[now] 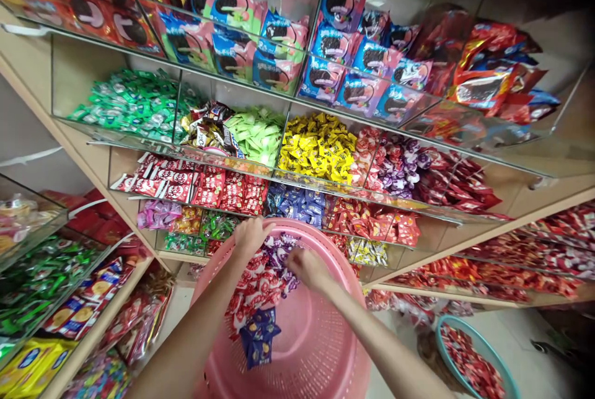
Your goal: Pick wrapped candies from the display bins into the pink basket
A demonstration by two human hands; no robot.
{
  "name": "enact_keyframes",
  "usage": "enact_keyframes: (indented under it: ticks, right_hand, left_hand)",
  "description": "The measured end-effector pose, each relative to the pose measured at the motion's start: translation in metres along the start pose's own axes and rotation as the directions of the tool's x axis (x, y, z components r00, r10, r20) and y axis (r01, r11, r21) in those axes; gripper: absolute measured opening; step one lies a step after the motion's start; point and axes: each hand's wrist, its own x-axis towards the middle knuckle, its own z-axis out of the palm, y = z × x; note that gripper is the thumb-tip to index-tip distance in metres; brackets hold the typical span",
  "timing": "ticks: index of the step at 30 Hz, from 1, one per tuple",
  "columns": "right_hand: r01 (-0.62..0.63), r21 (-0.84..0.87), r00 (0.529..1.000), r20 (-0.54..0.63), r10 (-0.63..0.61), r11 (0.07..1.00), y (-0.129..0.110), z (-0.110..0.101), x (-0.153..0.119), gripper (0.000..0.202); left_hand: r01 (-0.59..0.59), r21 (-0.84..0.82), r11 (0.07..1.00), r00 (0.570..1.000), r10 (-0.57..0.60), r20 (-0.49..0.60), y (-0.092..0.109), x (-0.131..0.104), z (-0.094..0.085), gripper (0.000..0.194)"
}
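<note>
A round pink plastic basket [341, 349] with a slotted bottom stands below me. My left hand [251, 236] is closed over its far rim. Inside, my right hand [309, 267] has its fingers curled in at the purple-and-white wrapped candies [279, 250]; how many it pinches is hidden. Red-and-white wrapped candies [253, 284] cover the left side of the basket. Nearer to me lie several dark blue packets [259, 337] in a small heap.
Ahead rises a tiered shelf with clear dividers, holding yellow candies [318, 148], green candies [134, 101], blue-pink cookie packs [325, 74] and blue packets [297, 204]. A teal basket [504, 362] of red candies stands on the floor at right. Another shelf [111, 300] borders the left.
</note>
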Motion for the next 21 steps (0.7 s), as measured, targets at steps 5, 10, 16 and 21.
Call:
enact_keyframes:
  ticks: [5,10,16,21]
  right_hand:
    - [-0.025,-0.359,0.978,-0.201,-0.051,0.933,-0.007,-0.056,0.07,0.025]
    - [-0.115,-0.533,0.963,-0.267,-0.037,0.839,0.01,-0.064,0.093,0.034]
    - [-0.113,-0.579,0.968,-0.247,-0.042,0.807,0.019,-0.058,0.093,0.036]
    - [-0.077,-0.496,0.958,-0.276,-0.073,0.865,0.027,-0.062,0.085,0.033]
  left_hand:
    - [-0.003,0.0,1.0,1.0,0.003,0.0,-0.001,-0.001,-0.002,0.061]
    - [-0.002,-0.011,1.0,1.0,0.002,0.026,-0.003,0.0,-0.003,0.062]
    - [0.001,-0.002,1.0,1.0,-0.001,0.019,-0.002,-0.001,-0.002,0.063]
    - [-0.004,-0.002,1.0,1.0,0.004,-0.001,-0.002,0.0,0.0,0.062]
